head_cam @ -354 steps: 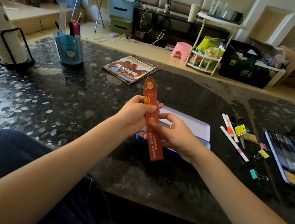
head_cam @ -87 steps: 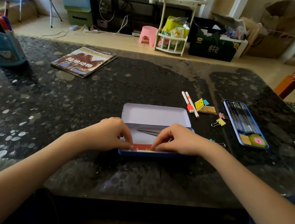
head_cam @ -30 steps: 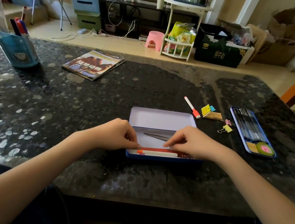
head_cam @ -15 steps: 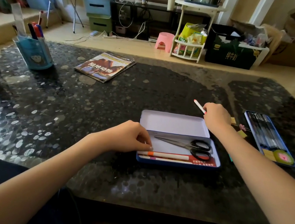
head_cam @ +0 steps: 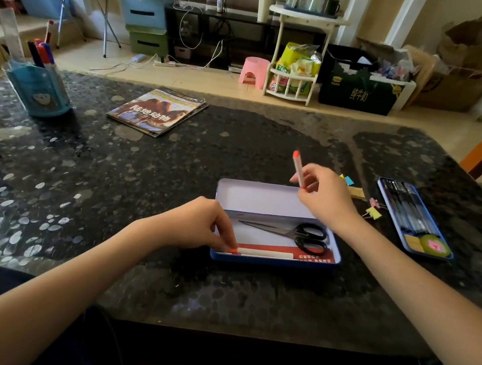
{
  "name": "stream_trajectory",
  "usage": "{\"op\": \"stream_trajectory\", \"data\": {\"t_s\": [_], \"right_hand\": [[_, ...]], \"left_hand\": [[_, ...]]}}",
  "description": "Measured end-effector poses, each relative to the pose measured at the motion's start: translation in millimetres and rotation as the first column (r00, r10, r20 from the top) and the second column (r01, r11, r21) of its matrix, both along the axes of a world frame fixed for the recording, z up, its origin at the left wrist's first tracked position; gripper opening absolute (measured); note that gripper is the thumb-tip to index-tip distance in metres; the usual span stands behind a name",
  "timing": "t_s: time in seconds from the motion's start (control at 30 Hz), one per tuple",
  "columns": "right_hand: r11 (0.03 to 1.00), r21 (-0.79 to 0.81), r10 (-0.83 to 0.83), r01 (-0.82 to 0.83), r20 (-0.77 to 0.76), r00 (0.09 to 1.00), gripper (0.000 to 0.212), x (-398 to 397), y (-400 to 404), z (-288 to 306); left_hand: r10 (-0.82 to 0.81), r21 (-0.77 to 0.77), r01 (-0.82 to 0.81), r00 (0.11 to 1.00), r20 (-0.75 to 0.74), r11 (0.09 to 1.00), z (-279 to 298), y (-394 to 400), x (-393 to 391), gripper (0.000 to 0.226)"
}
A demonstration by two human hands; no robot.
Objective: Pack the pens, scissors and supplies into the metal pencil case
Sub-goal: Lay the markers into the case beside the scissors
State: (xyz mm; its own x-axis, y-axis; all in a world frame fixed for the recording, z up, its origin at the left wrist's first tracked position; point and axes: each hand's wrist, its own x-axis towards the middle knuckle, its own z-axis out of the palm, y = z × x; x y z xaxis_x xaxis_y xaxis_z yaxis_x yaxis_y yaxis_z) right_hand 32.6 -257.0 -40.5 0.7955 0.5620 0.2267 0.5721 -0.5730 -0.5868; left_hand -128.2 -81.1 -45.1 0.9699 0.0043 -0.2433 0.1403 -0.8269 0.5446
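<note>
Dark speckled tabletop (head_cam: 141, 201), open metal pencil case (head_cam: 262, 198) near the middle with scissors (head_cam: 294, 233) inside. Left hand (head_cam: 196, 225) pinches a white pen (head_cam: 264, 253) lying along the case's near edge; right hand (head_cam: 326, 198) grips an orange-capped pen (head_cam: 298, 168) above the lid.

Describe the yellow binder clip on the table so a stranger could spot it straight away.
Start at the open metal pencil case near the table's front edge, then look right toward the flat blue pen box. Between them lies the yellow binder clip, just beyond the right hand's wrist. A pink clip lies just behind it; this one is yellow and nearer the person.
</note>
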Motion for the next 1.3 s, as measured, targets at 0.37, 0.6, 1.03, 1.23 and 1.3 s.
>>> {"op": "stream_trajectory", "data": {"t_s": [0.37,0.6,1.03,1.23,1.3], "right_hand": [[0.964,0.199,-0.011,0.176,-0.631,0.776,0.030,-59.4,-10.9,-6.8],[0.915,0.329,0.156,0.233,-0.821,0.549,0.019,-66.4,-3.6,-8.4],[0.991,-0.008,0.122,-0.134,-0.364,0.924,0.016,-45.7,-20.4,-16.2],[0.977,-0.047,0.183,-0.207,-0.307,0.934,0.020,-48.7,-20.5,-21.9],[0.973,-0.054,0.200,-0.224,-0.291,0.936,0.019,-51.2,-19.1,-21.3]], "left_hand": [[0.086,-0.119,-0.068,0.985,0.151,0.991,-3.6,-12.1,-0.2,0.034],[0.183,-0.093,-0.161,0.926,0.331,0.983,-9.4,-20.4,-0.6,0.024],[0.227,0.030,-0.251,0.914,0.335,0.967,-14.4,-13.1,-3.1,0.014],[0.126,0.125,-0.166,0.951,0.282,0.978,-10.8,-7.1,-7.7,0.013],[0.080,0.179,-0.118,0.975,0.208,0.977,-7.2,-3.0,-7.4,0.012]]}}
